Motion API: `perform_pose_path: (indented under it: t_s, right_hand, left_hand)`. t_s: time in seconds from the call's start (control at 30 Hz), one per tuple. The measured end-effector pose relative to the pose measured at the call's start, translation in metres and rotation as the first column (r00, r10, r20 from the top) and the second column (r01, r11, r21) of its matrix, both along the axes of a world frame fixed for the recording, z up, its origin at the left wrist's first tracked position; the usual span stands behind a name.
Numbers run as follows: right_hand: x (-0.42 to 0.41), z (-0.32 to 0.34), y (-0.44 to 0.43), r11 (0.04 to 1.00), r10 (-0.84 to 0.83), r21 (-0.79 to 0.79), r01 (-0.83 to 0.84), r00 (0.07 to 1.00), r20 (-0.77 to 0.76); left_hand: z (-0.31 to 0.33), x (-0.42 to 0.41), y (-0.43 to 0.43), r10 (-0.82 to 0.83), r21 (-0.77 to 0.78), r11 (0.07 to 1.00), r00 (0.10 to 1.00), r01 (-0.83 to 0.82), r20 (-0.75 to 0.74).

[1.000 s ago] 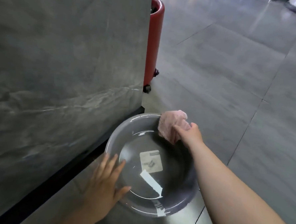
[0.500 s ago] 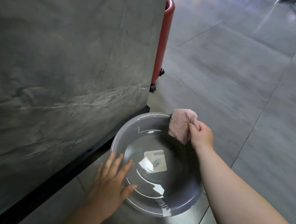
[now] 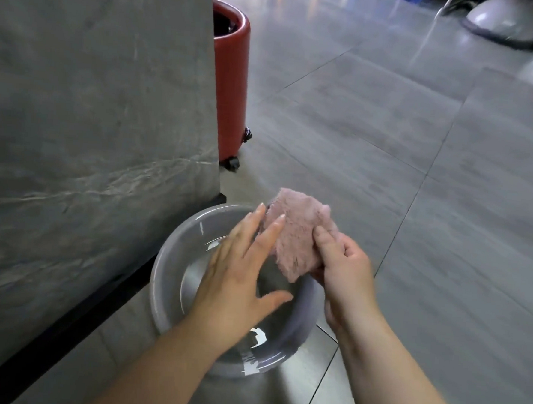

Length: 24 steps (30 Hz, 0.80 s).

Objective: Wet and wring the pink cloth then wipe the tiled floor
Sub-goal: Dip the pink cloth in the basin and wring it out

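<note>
The pink cloth [image 3: 294,234] hangs folded above the far right rim of a grey plastic basin [image 3: 174,252] that holds shallow water. My right hand [image 3: 342,269] pinches the cloth's right edge between thumb and curled fingers. My left hand [image 3: 242,269] hovers over the basin with straight, spread fingers whose tips touch the cloth's left edge. The basin stands on the grey tiled floor [image 3: 402,147].
A tall grey stone-look panel [image 3: 92,113] with a black base rises at the left, right beside the basin. A red cylindrical bin on castors [image 3: 230,90] stands behind the panel's corner. A pale rounded object [image 3: 504,22] lies at the far right.
My left hand has lifted off the basin's near rim and moved up and right to the cloth. My right hand has raised the cloth slightly off the rim.
</note>
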State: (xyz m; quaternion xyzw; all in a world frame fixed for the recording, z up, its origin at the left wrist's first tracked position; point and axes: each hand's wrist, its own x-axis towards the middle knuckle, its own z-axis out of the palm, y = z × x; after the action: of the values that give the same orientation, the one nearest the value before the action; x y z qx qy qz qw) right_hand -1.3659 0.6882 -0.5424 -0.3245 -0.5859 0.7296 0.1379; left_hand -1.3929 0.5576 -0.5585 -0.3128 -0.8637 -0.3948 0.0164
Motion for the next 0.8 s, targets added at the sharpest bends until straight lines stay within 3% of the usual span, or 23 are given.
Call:
perform_pose_path:
  t_s: [0.1, 0.17, 0.23, 0.4, 0.47, 0.53, 0.6, 0.67, 0.8]
  right_hand:
    - [0.017, -0.004, -0.006, 0.986, 0.106, -0.128, -0.108, 0.994, -0.029]
    - [0.025, -0.005, -0.005, 0.983, 0.145, -0.104, -0.151, 0.987, -0.065]
    - [0.031, -0.006, -0.003, 0.98, 0.181, -0.073, -0.187, 0.98, -0.077]
    - [0.042, 0.007, -0.003, 0.942, 0.29, 0.19, -0.276, 0.956, -0.046]
    - [0.047, 0.012, -0.001, 0.865, 0.297, 0.41, -0.288, 0.954, 0.043]
    - [0.047, 0.019, -0.003, 0.801, 0.362, 0.478, -0.36, 0.928, 0.092]
    - [0.043, 0.028, -0.006, 0.791, 0.463, 0.433, -0.432, 0.886, 0.038]
    - [0.039, 0.038, -0.004, 0.825, 0.512, 0.342, -0.449, 0.85, -0.12]
    - [0.059, 0.072, 0.01, 0.824, 0.564, 0.11, -0.555, 0.789, -0.243]
  left_hand:
    - [-0.002, 0.002, 0.004, -0.018, 0.193, 0.981, 0.989, -0.011, 0.147]
    - [0.004, -0.001, 0.001, -0.028, 0.325, 0.943, 0.952, -0.076, 0.304]
    - [0.011, -0.005, 0.0, -0.022, 0.344, 0.928, 0.901, -0.143, 0.433]
    - [0.051, -0.016, 0.009, 0.046, 0.391, 0.873, 0.845, -0.293, 0.532]
    - [0.066, -0.02, 0.011, 0.056, 0.393, 0.872, 0.855, -0.294, 0.515]
    - [0.082, -0.02, 0.015, 0.048, 0.384, 0.888, 0.882, -0.253, 0.469]
    - [0.096, -0.017, 0.02, 0.026, 0.396, 0.891, 0.896, -0.222, 0.444]
    - [0.109, -0.011, 0.024, -0.045, 0.393, 0.904, 0.876, -0.169, 0.481]
    - [0.137, -0.008, 0.029, -0.101, 0.35, 0.912, 0.708, -0.216, 0.699]
